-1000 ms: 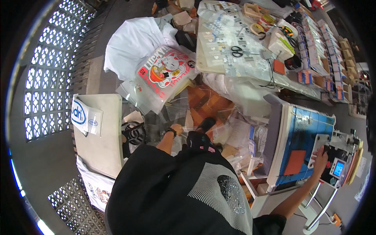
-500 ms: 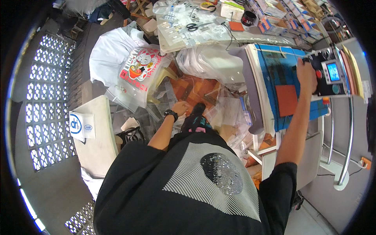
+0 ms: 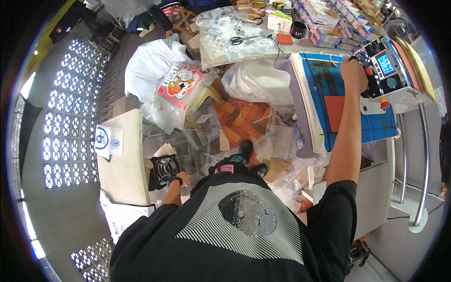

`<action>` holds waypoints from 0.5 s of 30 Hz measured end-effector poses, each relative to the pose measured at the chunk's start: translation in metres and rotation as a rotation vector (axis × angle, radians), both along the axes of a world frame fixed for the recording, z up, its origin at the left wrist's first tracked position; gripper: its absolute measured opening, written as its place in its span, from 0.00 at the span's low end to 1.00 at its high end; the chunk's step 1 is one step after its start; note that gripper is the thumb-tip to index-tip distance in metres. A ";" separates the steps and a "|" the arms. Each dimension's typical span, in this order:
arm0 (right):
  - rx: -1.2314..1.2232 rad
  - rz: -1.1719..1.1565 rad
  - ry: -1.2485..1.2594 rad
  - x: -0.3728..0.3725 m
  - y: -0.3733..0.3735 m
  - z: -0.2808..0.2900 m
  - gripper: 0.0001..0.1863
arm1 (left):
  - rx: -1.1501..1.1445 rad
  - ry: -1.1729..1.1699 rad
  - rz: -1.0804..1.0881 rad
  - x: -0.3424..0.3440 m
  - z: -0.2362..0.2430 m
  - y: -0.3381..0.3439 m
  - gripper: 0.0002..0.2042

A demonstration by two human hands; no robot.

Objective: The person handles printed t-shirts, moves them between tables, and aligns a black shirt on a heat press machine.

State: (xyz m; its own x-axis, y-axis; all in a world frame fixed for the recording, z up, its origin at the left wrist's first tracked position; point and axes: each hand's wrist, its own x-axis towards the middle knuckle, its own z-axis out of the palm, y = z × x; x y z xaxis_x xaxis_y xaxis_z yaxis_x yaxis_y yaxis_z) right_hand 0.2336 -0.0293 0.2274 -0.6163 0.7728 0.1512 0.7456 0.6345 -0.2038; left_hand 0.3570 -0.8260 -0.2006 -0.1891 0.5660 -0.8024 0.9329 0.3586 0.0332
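Observation:
My right hand (image 3: 354, 76) is closed round the black handle (image 3: 366, 94) at the front of a heat press's control box (image 3: 386, 66), which has a lit blue screen and knobs. Below that hand lies the blue press bed (image 3: 352, 129), with a flat orange-red square pad (image 3: 334, 113) on it, partly covered by my forearm. Low at my left side hangs my left hand (image 3: 184, 178), a dark watch on its wrist. Its fingers look loose, with nothing seen in them; a black bag (image 3: 165, 170) is close beside it.
A far table (image 3: 221, 58) carries clear sheets, scissors (image 3: 242, 40) and a dark mug (image 3: 298, 30); boxes (image 3: 324, 35) stand at its right. A printed white shirt (image 3: 181, 84) drapes over a stool. Plastic sheets litter the floor. A cream table (image 3: 120, 174) stands at left.
The control box has turned and shifted to the left with my right hand on its handle, uncovering a pale bracket. My left hand has dropped back toward my left side. The whole view has shifted.

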 end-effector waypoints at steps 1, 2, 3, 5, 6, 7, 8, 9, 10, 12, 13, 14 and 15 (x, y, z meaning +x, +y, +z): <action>0.032 -0.013 -0.005 0.002 0.002 -0.003 0.28 | 0.023 -0.002 -0.119 0.008 -0.003 0.001 0.14; 0.095 -0.055 -0.022 0.012 0.009 -0.001 0.28 | 0.109 -0.022 0.031 -0.006 0.003 0.046 0.14; 0.102 -0.063 -0.032 0.015 0.011 0.001 0.28 | 0.156 -0.112 0.511 -0.012 0.015 0.073 0.14; 0.086 -0.078 -0.046 0.021 0.019 0.002 0.28 | 0.201 -0.267 1.477 -0.019 0.047 0.112 0.14; 0.090 -0.070 -0.050 0.023 0.022 0.000 0.28 | 0.359 -0.301 1.538 -0.014 0.058 0.127 0.15; 0.079 -0.071 -0.046 0.021 0.022 -0.002 0.28 | 0.526 -0.328 1.595 -0.010 0.068 0.140 0.15; 0.071 -0.069 -0.041 0.017 0.021 -0.005 0.28 | 0.522 -0.358 1.567 -0.009 0.076 0.149 0.14; 0.073 -0.076 -0.037 0.017 0.020 -0.003 0.28 | 0.522 -0.397 1.530 -0.011 0.078 0.162 0.13; 0.063 -0.075 -0.015 0.017 0.019 -0.003 0.28 | 0.521 -0.438 1.488 -0.013 0.083 0.170 0.13; 0.049 -0.089 0.026 0.021 0.015 -0.003 0.28 | 0.657 -0.467 1.413 -0.015 0.093 0.180 0.13; 0.049 -0.081 0.008 0.025 0.017 -0.001 0.28 | 0.724 -0.498 1.354 -0.017 0.093 0.191 0.14; 0.049 -0.077 -0.012 0.025 0.018 -0.001 0.28 | 0.671 -0.395 1.332 -0.018 0.097 0.192 0.16; 0.042 -0.080 -0.008 0.020 0.018 -0.004 0.27 | 0.707 -0.381 1.351 -0.012 0.093 0.183 0.15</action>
